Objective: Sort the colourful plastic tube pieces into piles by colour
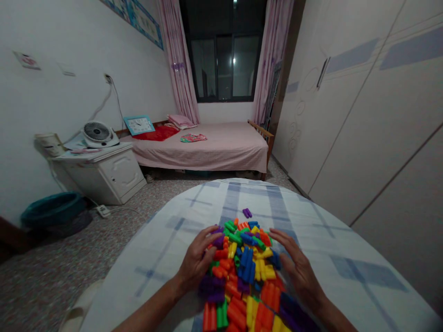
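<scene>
A heap of small plastic building pieces in red, orange, yellow, green, blue and purple lies on a white cloth with blue checks. My left hand rests against the heap's left side, fingers spread and curved over purple and orange pieces. My right hand presses the heap's right side with fingers stretched out. Neither hand grips a piece. One purple piece lies apart beyond the heap.
A bed with a pink cover stands under the dark window. A white bedside cabinet with a small fan is at the left, a teal basin on the floor. Wardrobe doors line the right wall.
</scene>
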`<state>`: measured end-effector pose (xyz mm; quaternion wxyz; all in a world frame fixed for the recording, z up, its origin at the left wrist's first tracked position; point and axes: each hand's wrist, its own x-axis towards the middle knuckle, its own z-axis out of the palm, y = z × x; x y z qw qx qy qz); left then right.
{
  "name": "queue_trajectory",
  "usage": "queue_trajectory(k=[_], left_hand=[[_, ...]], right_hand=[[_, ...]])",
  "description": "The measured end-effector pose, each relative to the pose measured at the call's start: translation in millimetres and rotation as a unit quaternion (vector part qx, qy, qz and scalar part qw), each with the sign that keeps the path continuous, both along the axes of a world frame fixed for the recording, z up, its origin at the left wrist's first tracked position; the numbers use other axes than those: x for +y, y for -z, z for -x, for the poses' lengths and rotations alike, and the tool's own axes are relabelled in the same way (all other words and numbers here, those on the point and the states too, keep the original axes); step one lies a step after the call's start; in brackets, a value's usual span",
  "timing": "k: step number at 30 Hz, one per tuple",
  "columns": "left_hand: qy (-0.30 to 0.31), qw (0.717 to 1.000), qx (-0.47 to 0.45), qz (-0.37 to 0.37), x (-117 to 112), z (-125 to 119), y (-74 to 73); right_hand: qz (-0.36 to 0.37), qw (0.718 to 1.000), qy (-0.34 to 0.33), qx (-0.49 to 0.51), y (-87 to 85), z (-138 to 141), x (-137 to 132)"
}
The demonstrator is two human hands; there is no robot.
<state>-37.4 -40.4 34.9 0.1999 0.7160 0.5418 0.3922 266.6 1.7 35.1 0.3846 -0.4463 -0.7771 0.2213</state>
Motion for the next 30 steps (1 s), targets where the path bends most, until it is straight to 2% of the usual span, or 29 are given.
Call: queue_trajectory(k=[3, 5, 7, 9, 11, 15, 18, 22, 25, 28, 30], left_hand=[[-0.151, 0.982, 0.112, 0.014, -2.8, 33.8, 36.2], [-0.17, 0.975, 0.139, 0.045, -0.1, 42.5, 51.0], [-0.13, 0.984, 0.106, 0.063, 3.3, 35.0, 54.6], [-0.072, 0.994, 0.023, 0.073, 6.9, 14.3, 49.8], [-0.045, 0.991, -0.09, 0.089, 12.5, -12.0, 42.4], [-0.017, 0.957, -0.263, 0.119, 32.0, -55.5, 31.1], [0.011, 0.938, -0.333, 0.093, 42.1, -73.9, 19.3], [0.029, 0.938, -0.344, 0.015, 32.5, -80.3, -9.3], [0.092, 0.95, -0.292, -0.057, 14.9, -70.9, -27.1], [0.154, 0.962, -0.21, -0.078, 6.2, -53.1, -31.3], [0.12, 0.975, -0.178, -0.056, 12.6, -39.0, -27.5]], right_hand=[[-0.003, 0.989, 0.115, -0.095, 29.7, -25.3, 13.4], [-0.008, 0.982, 0.123, -0.146, 42.9, -28.2, 19.6], [-0.001, 0.984, 0.096, -0.147, 47.3, -18.0, 21.3], [0.022, 0.993, 0.064, -0.1, 44.7, 0.8, 20.5], [0.062, 0.997, 0.042, -0.026, 39.4, 21.1, 20.3], [0.134, 0.986, 0.033, 0.097, 29.7, 52.0, 28.6], [0.159, 0.976, 0.009, 0.148, 17.9, 65.7, 33.5], [0.145, 0.97, -0.011, 0.195, -4.3, 63.4, 24.1], [0.123, 0.976, -0.04, 0.172, -13.3, 43.6, 12.8], [0.083, 0.989, -0.052, 0.107, -7.6, 18.5, 14.5], [0.036, 0.998, -0.017, 0.056, 5.0, 4.7, 29.7]])
